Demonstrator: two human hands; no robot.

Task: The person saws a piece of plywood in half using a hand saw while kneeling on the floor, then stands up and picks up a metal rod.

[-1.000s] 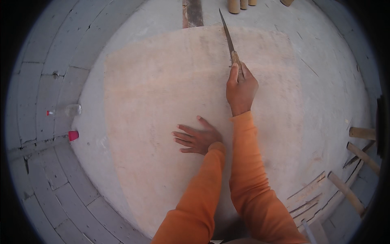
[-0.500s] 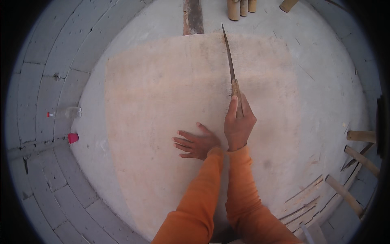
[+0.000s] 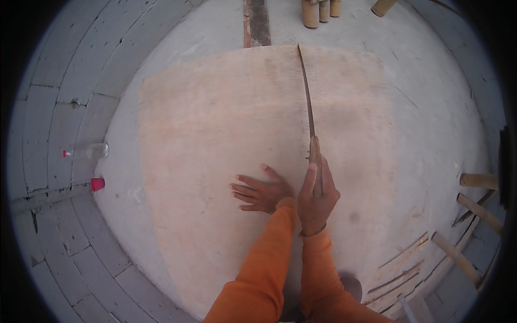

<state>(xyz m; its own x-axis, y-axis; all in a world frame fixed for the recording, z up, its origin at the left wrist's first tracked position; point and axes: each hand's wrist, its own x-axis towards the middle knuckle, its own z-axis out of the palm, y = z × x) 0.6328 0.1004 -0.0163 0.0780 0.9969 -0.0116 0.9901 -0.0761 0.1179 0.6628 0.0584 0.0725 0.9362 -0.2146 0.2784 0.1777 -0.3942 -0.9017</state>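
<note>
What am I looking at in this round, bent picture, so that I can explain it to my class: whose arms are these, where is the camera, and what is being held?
There is no machine here. The picture comes from a wide fisheye camera worn on a person's head, looking down, so straight edges bend near the rim. The two arms in orange sleeves coming in from the lower edge are that person's own.

The left hand lies flat, fingers spread, on a large pale plywood sheet that rests on a grey concrete floor. The right hand grips the wooden handle of a long narrow-bladed hand saw, whose blade runs away from the person across the sheet.

Around it: a clear plastic bottle and a small red cup to the left, short bamboo-coloured posts at the top, and wooden sticks to the right.
</note>
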